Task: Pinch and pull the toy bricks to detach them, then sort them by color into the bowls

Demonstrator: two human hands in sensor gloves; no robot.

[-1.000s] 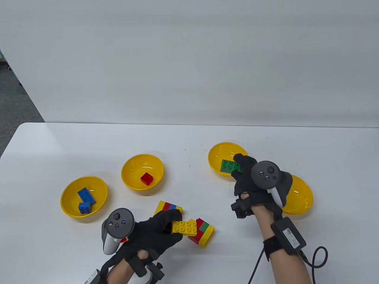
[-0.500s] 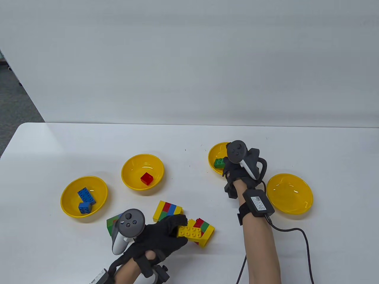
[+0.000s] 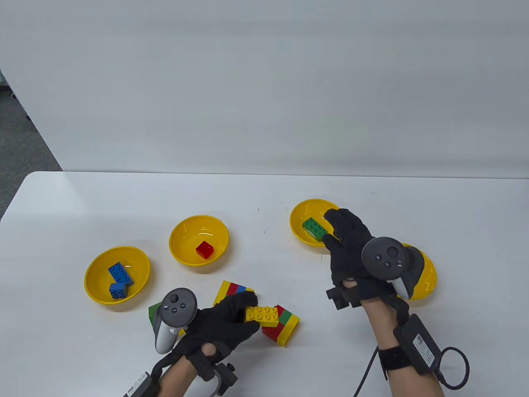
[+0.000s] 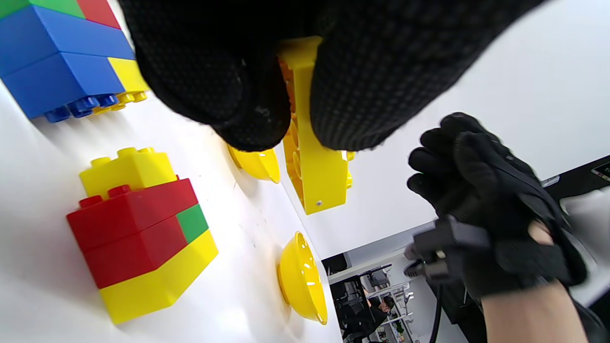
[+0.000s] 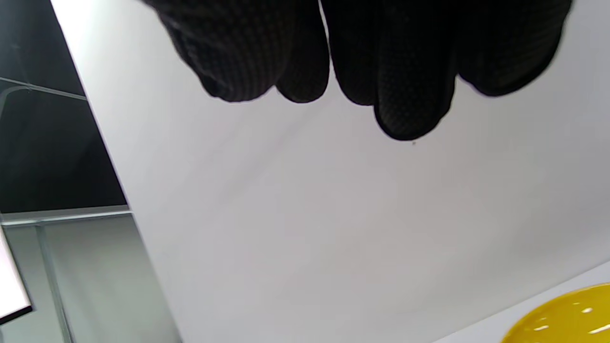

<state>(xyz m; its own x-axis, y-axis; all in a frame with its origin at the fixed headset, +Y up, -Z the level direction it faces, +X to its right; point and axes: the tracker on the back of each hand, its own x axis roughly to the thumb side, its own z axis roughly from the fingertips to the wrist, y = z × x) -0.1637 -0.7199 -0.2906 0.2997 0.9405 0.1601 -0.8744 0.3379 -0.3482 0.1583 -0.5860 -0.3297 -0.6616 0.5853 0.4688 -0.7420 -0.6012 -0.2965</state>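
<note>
left hand [image 3: 225, 326]: low and near, fingers [image 4: 362, 95] and thumb curled in a pinching grip | right hand [image 3: 351, 256]: reaching forward, fingers [image 5: 405, 95] loose, holding nothing

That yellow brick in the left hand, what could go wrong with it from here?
The left hand pinches the yellow brick only at one end, so it might slip and fall onto the red, green and yellow stack just under it. The far right bowl, holding no bricks that show, is partly under the right hand, which could get in the way of a drop.
</note>
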